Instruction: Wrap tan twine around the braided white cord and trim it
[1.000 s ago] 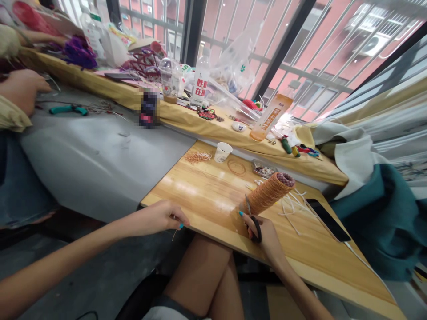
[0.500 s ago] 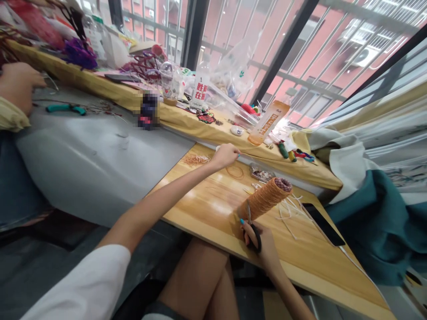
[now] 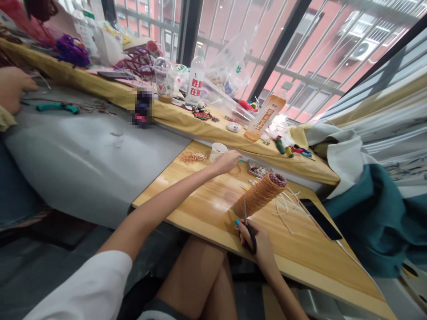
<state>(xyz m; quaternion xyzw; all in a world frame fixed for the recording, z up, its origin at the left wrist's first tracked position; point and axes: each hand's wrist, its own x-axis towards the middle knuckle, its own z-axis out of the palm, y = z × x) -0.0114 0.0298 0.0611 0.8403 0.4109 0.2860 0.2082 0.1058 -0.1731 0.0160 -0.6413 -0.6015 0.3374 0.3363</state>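
Observation:
My right hand (image 3: 262,242) is wrapped round black-handled scissors (image 3: 251,238) near the table's front edge. Their blades point up, in front of a spool of orange cord (image 3: 262,193) that stands on the wooden table (image 3: 207,209). Further back, my left hand (image 3: 228,161) is closed in a pinch; anything between its fingers is too small to make out. A white cup (image 3: 218,150) stands just behind it. Below this hand lies a loop of thin orange cord (image 3: 236,170), partly hidden. A bundle of orange and white threads (image 3: 191,157) lies left of the cup.
Behind the spool is a small tray of beads (image 3: 258,170). White cords (image 3: 285,204) and a phone (image 3: 320,218) lie to the right. Bottles (image 3: 267,118) and clutter line the yellow-covered sill (image 3: 213,126). At far left, another person's hand (image 3: 15,86) is near teal-handled pliers (image 3: 57,107).
My left hand has lowered slightly, and the white cup behind it now shows. My right hand still holds the scissors by the spool. The view has shifted a little.

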